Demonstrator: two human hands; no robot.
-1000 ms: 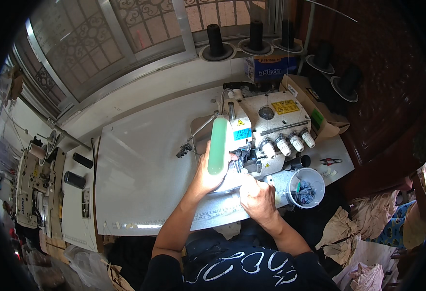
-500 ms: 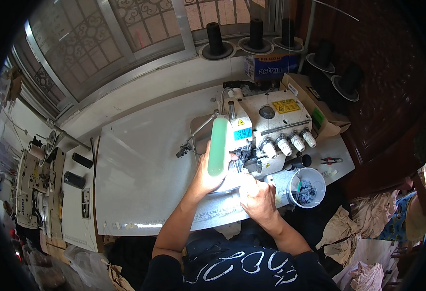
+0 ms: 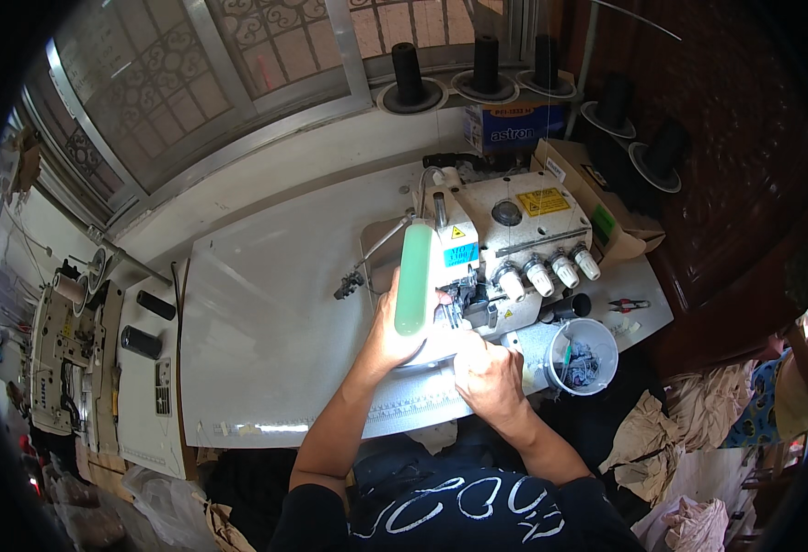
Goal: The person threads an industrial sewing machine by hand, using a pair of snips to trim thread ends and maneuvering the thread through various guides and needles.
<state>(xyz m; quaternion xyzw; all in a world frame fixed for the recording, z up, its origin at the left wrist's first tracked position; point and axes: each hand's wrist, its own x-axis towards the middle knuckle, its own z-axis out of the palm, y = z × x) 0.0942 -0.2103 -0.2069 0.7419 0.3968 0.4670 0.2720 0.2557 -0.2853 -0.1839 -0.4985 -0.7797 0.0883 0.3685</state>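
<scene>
White tabletop (image 3: pixel 275 313) beside a window (image 3: pixel 284 51) bears a sewing machine (image 3: pixel 501 235), right fingers (image 3: pixel 471 348) curled closed, left fingers' (image 3: pixel 443 297) grip unclear.

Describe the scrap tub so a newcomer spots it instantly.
Start at the white sewing machine on the pale table. Go to its lower right in the picture, past the right hand, at the table's near edge. Find a round, whitish, open-topped tub; the bluish-grey scraps inside set it apart from the dark cylinder and small snips nearby.
</scene>
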